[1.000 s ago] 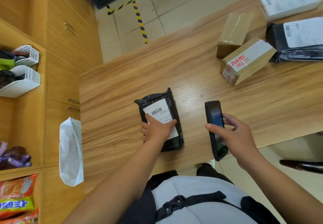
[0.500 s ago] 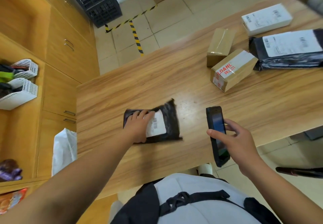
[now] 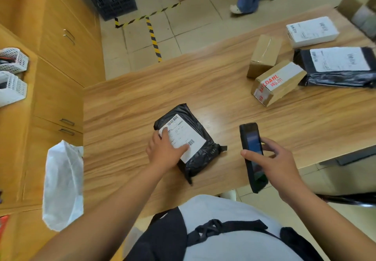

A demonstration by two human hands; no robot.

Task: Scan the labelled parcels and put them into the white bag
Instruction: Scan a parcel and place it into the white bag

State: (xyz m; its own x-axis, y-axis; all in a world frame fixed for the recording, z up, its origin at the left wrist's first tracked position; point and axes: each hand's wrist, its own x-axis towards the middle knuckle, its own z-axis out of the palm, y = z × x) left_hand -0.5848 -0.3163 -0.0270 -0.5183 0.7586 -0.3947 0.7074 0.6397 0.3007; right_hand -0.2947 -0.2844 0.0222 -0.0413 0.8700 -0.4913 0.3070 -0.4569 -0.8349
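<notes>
Early on, I'd say. Left hand (image 3: 164,150) lies flat on black parcel (image 3: 200,159), mid-surface (image 3: 126,108), label up. Right hand (image 3: 272,163) grips scanner (image 3: 251,150) at its 3 o'clock. Bag (image 3: 63,185) off the edge at 9 o'clock, contents unseen. Other parcels (image 3: 278,81) wait at 1–2 o'clock.

Small black plastic parcel (image 3: 203,155) flat on the table (image 3: 132,106), askew, white barcode label up, under left hand (image 3: 164,150). Black scanner (image 3: 252,155) gripped in right hand (image 3: 278,163), just beside. Well apart, far right: two brown boxes (image 3: 264,55), white box (image 3: 312,31), larger black parcel (image 3: 335,77). White bag (image 3: 63,185) upright by table's left edge.
</notes>
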